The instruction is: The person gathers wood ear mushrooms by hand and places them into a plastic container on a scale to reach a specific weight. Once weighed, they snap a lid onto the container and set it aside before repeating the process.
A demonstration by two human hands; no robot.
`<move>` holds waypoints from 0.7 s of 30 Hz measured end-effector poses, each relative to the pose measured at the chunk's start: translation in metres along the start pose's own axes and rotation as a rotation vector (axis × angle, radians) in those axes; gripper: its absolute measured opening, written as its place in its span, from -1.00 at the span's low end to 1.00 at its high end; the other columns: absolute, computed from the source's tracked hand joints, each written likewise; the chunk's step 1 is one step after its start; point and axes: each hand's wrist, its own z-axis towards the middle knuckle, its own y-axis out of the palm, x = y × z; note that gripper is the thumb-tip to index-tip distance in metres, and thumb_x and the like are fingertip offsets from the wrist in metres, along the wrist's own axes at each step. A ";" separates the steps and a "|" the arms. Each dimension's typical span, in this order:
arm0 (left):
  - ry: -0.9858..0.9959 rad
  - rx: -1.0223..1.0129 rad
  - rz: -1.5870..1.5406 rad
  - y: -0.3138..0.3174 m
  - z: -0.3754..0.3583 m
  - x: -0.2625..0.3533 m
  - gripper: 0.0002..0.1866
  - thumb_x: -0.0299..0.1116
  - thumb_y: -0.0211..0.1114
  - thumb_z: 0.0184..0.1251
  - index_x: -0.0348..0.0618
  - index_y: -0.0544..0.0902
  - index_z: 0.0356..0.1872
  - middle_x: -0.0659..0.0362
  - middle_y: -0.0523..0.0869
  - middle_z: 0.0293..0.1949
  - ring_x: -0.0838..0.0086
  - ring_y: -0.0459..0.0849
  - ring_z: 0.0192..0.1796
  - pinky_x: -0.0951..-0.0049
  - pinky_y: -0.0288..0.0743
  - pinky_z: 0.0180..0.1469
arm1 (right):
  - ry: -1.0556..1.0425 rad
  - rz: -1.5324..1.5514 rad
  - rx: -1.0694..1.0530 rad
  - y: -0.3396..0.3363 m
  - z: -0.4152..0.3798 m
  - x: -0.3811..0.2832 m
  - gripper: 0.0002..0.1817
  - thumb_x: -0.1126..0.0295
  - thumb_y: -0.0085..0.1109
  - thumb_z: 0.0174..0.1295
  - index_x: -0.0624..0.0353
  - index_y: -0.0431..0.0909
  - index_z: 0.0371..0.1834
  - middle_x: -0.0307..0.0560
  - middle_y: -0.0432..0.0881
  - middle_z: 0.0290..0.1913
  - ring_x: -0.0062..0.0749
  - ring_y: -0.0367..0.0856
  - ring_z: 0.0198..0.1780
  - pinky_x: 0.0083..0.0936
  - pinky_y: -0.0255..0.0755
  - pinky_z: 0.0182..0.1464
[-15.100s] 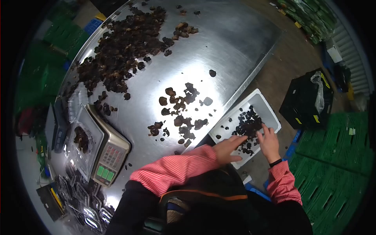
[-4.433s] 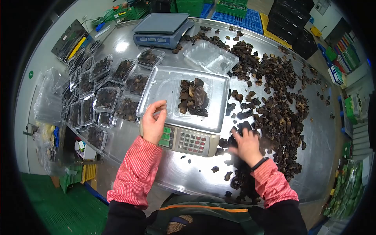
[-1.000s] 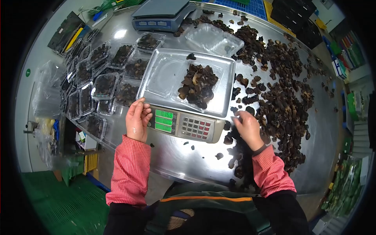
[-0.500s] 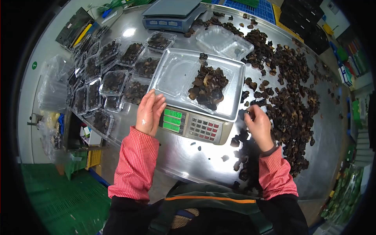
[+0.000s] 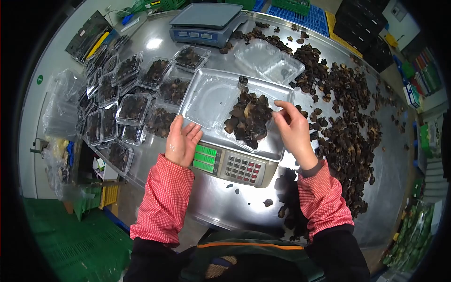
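A clear plastic box (image 5: 210, 123) lies open on the metal tray (image 5: 195, 81) of a scale (image 5: 263, 176). Dark dried mushrooms, like wood ear (image 5: 249, 117), fill its right half. My left hand (image 5: 182, 142) is at the tray's front left corner, palm up and fingers spread, holding nothing. Over the tray's right side is my right hand (image 5: 296, 134), its thumb and forefinger apart beside the mushrooms. I see nothing between those fingers; the others are partly hidden. The scale's green display (image 5: 205, 159) seems to read 0.160 on top.
Filled clear boxes (image 5: 134, 108) are stacked on the left of the metal table (image 5: 225, 199). Loose mushrooms (image 5: 350, 117) spread along the right. Behind the tray lies another open clear box (image 5: 268, 58). A second scale (image 5: 206, 26) stands at the back left.
My right hand has moved up and left, from the loose pieces beside the scale to the mushrooms in the box. My left hand has turned palm up. The top reading went from about 0.159 to 0.160.
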 end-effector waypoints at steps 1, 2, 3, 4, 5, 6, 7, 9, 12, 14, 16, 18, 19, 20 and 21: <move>-0.004 0.002 -0.001 0.000 0.002 -0.001 -0.23 -0.01 0.18 0.54 -0.34 0.06 0.47 -0.17 0.33 0.30 0.12 0.43 0.31 0.14 0.40 0.40 | 0.013 -0.015 0.011 -0.002 0.003 0.007 -0.71 0.37 0.26 0.29 0.22 0.62 0.05 -0.06 0.61 -0.47 -0.34 0.59 -0.43 -0.41 0.47 -0.28; -0.009 0.003 -0.002 0.000 0.004 -0.002 -0.23 0.00 0.16 0.54 -0.35 0.07 0.47 -0.16 0.34 0.29 0.12 0.42 0.32 0.14 0.39 0.41 | 0.028 -0.032 0.017 -0.004 0.006 0.014 -0.72 0.37 0.25 0.29 0.22 0.63 0.03 -0.06 0.61 -0.47 -0.33 0.59 -0.43 -0.40 0.47 -0.28; -0.013 0.004 -0.004 0.000 0.007 -0.003 -0.23 0.01 0.15 0.55 -0.35 0.08 0.47 -0.15 0.35 0.28 0.11 0.41 0.33 0.13 0.38 0.41 | 0.041 -0.048 0.023 -0.006 0.010 0.018 -0.72 0.37 0.25 0.29 0.21 0.64 0.02 -0.06 0.61 -0.47 -0.33 0.59 -0.43 -0.40 0.47 -0.28; -0.014 -0.001 -0.005 0.000 0.010 -0.004 -0.24 0.02 0.14 0.55 -0.36 0.10 0.46 -0.14 0.36 0.27 0.12 0.42 0.33 0.13 0.37 0.41 | 0.054 -0.065 0.031 -0.007 0.014 0.022 -0.73 0.36 0.25 0.29 0.21 0.64 0.01 -0.06 0.62 -0.47 -0.33 0.59 -0.43 -0.40 0.47 -0.29; -0.015 -0.007 -0.007 -0.001 0.013 -0.005 -0.25 0.04 0.12 0.55 -0.36 0.12 0.45 -0.13 0.36 0.27 0.13 0.42 0.32 0.13 0.37 0.41 | 0.054 -0.093 0.020 -0.008 0.018 0.025 -0.75 0.35 0.23 0.30 0.21 0.65 -0.02 -0.04 0.62 -0.44 -0.31 0.58 -0.42 -0.39 0.46 -0.28; -0.016 -0.013 -0.008 -0.002 0.016 -0.005 -0.26 0.05 0.11 0.56 -0.36 0.14 0.44 -0.12 0.37 0.26 0.14 0.42 0.32 0.13 0.37 0.41 | 0.021 -0.098 0.020 -0.008 0.023 0.026 -0.76 0.36 0.23 0.29 0.20 0.65 -0.03 -0.03 0.63 -0.42 -0.29 0.59 -0.41 -0.38 0.47 -0.27; -0.029 -0.006 -0.015 -0.003 0.018 -0.005 -0.26 0.06 0.10 0.56 -0.36 0.16 0.43 -0.11 0.38 0.26 0.15 0.43 0.32 0.13 0.37 0.41 | -0.012 -0.103 0.020 -0.007 0.028 0.028 -0.77 0.36 0.22 0.29 0.20 0.65 -0.04 -0.01 0.64 -0.39 -0.26 0.60 -0.40 -0.37 0.47 -0.25; -0.054 0.008 -0.028 -0.004 0.021 -0.005 -0.27 0.08 0.09 0.56 -0.36 0.20 0.42 -0.09 0.40 0.24 0.17 0.43 0.31 0.13 0.36 0.41 | -0.055 -0.119 0.013 -0.005 0.039 0.027 -0.78 0.37 0.22 0.28 0.20 0.65 -0.06 0.01 0.66 -0.33 -0.21 0.62 -0.36 -0.35 0.48 -0.23; -0.060 0.039 -0.048 -0.002 0.026 -0.004 -0.31 0.08 0.09 0.56 -0.35 0.26 0.37 -0.03 0.46 0.17 0.24 0.48 0.24 0.17 0.42 0.34 | -0.129 -0.192 -0.011 0.003 0.064 0.021 -0.78 0.36 0.24 0.26 0.19 0.65 -0.08 0.04 0.66 -0.26 -0.13 0.65 -0.29 -0.29 0.49 -0.17; -0.040 0.064 -0.026 0.002 0.026 -0.003 -0.38 0.07 0.09 0.56 -0.27 0.31 0.33 0.02 0.51 0.09 0.29 0.52 0.16 0.20 0.46 0.27 | -0.223 -0.293 -0.030 0.013 0.083 0.020 -0.77 0.34 0.27 0.24 0.18 0.65 -0.08 0.04 0.65 -0.27 -0.08 0.65 -0.24 -0.25 0.50 -0.13; -0.023 0.084 -0.014 0.008 0.023 -0.002 -0.45 0.06 0.10 0.56 -0.18 0.36 0.29 0.07 0.55 0.01 0.34 0.56 0.07 0.23 0.49 0.20 | -0.265 -0.388 -0.044 0.030 0.102 0.023 -0.73 0.33 0.29 0.22 0.13 0.66 -0.03 0.04 0.62 -0.21 -0.05 0.63 -0.14 -0.20 0.50 -0.05; -0.010 0.095 -0.007 0.014 0.020 -0.001 -0.52 0.04 0.10 0.56 -0.08 0.40 0.24 0.12 0.58 -0.07 0.39 0.58 -0.01 0.26 0.51 0.14 | -0.346 -0.509 -0.024 0.047 0.116 0.024 -0.71 0.33 0.30 0.21 0.11 0.67 -0.01 0.04 0.61 -0.16 -0.03 0.62 -0.10 -0.19 0.50 -0.03; -0.019 0.071 -0.020 0.011 0.023 -0.001 -0.57 0.03 0.10 0.56 0.01 0.41 0.24 0.15 0.59 -0.10 0.41 0.59 -0.03 0.25 0.51 0.13 | -0.329 -0.556 -0.091 0.054 0.119 0.022 -0.72 0.36 0.23 0.25 0.04 0.67 0.03 0.06 0.61 -0.09 -0.01 0.62 -0.05 -0.16 0.51 0.01; -0.023 0.059 -0.019 0.011 0.024 -0.001 -0.57 0.02 0.10 0.56 0.00 0.40 0.24 0.14 0.59 -0.09 0.41 0.59 -0.03 0.25 0.51 0.13 | -0.377 -0.533 -0.114 0.060 0.124 0.023 -0.72 0.38 0.20 0.27 0.02 0.67 0.04 0.06 0.61 -0.10 0.00 0.62 -0.05 -0.15 0.51 0.02; -0.027 0.048 -0.019 0.011 0.024 -0.001 -0.56 0.02 0.11 0.56 0.00 0.40 0.25 0.14 0.59 -0.09 0.41 0.59 -0.03 0.25 0.50 0.13 | -0.427 -0.510 -0.140 0.066 0.130 0.024 -0.72 0.40 0.16 0.28 0.00 0.67 0.05 0.07 0.61 -0.11 0.00 0.62 -0.04 -0.15 0.51 0.03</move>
